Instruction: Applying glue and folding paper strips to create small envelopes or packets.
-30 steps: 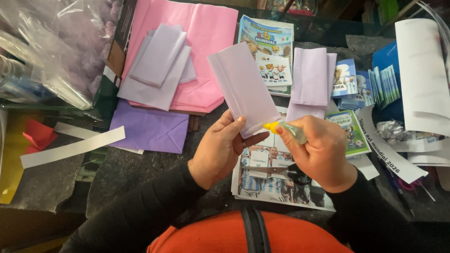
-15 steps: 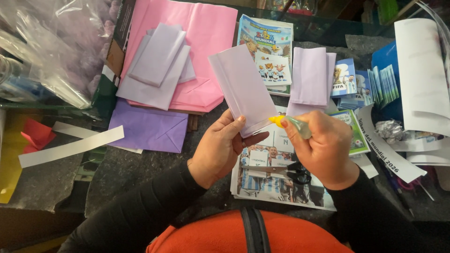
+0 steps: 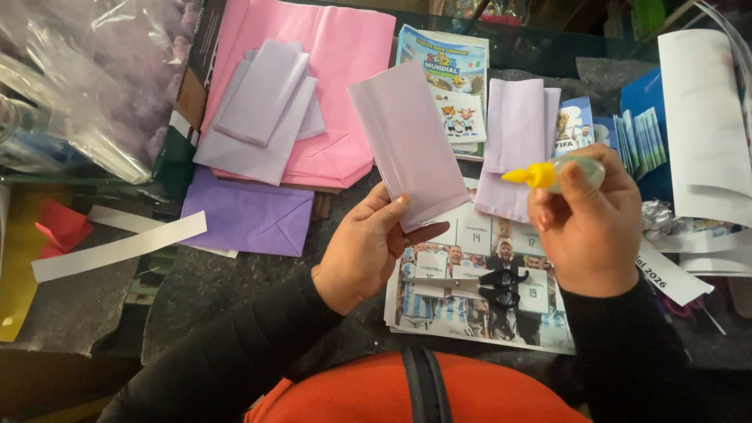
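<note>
Lilac folded paper (image 3: 407, 141), a narrow oblong, is held upright and tilted above a dark worktop (image 3: 219, 282), pinched at its lower end between the thumb and fingers of the left hand (image 3: 368, 251). Right hand (image 3: 587, 227) is closed around a small glue bottle (image 3: 556, 174), its yellow nozzle pointing left toward the paper but well apart from it. Below the 2 hands lies a printed sheet of footballers (image 3: 470, 298) with black scissors (image 3: 486, 286) resting on it. Further out are another lilac folded paper (image 3: 517, 141), a pink sheet (image 3: 329, 78) topped with more lilac pieces, a purple envelope (image 3: 251, 215), white paper strips, a colouring booklet (image 3: 446, 78) and clear plastic bags (image 3: 78, 86). Risks, judged from this view: with the bottle lying sideways, any squeeze could drip glue onto the footballer sheet or scissors; the paper, gripped only at 1 end, could bend or slip.
</note>
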